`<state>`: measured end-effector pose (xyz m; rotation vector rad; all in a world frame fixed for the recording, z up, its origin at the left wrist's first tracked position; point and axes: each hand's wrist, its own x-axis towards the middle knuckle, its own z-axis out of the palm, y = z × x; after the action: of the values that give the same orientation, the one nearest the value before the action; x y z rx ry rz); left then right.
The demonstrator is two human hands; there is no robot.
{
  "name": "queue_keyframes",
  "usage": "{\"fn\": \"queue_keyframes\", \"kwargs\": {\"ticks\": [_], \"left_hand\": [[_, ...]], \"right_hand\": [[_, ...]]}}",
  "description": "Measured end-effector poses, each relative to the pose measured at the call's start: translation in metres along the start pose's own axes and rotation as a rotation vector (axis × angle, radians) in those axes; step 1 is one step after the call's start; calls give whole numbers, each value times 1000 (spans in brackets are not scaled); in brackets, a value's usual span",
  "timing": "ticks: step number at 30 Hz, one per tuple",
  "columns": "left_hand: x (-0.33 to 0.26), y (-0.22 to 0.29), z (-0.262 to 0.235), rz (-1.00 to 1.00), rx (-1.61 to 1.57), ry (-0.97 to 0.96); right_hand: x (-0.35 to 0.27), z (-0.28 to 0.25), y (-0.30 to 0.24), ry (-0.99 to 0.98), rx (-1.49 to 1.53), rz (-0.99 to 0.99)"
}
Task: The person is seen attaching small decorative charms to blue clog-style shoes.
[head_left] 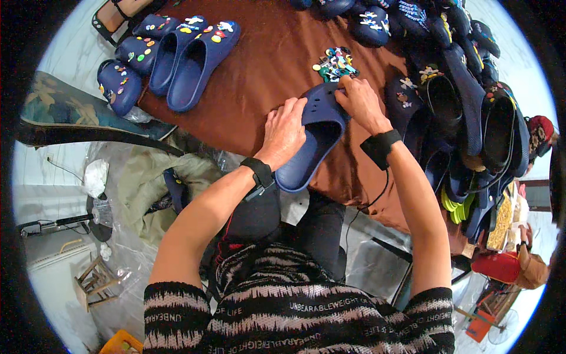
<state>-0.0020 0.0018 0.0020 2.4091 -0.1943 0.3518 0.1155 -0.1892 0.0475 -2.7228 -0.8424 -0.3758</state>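
A navy clog (315,150) with a plain holed upper lies in front of me, its toe pointing away and slightly right and its heel by the table's near edge. My left hand (286,133) is closed on the left side of the upper. At the right side of the toe, the bent fingers of my right hand (361,101) grip the clog; whether a small charm is between the fingertips is hidden. Just beyond the toe lies a pile of small colourful shoe charms (335,64).
Navy clogs decorated with charms (197,65) stand at the far left of the brown-covered table (259,65). Many more clogs (445,106) crowd the right side and far edge. A black cable (377,197) hangs from my right wristband. Another person (498,266) is at the far right.
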Motion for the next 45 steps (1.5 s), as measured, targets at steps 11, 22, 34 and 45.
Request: {"fn": "queue_keyframes", "kwargs": {"ticks": [11,22,34,45], "left_hand": [[0,0,4,-7,-6,17],[-1,-3,1,-1,-5,21],[0,1,-1,-28,-31,-4],[-13,6,-4,-114,-45,40]], "right_hand": [[-4,21,-1,109,131,128],[2,12,9,239,359,352],[50,27,83,17,394,344],[51,43,99,-140,426,530]]}}
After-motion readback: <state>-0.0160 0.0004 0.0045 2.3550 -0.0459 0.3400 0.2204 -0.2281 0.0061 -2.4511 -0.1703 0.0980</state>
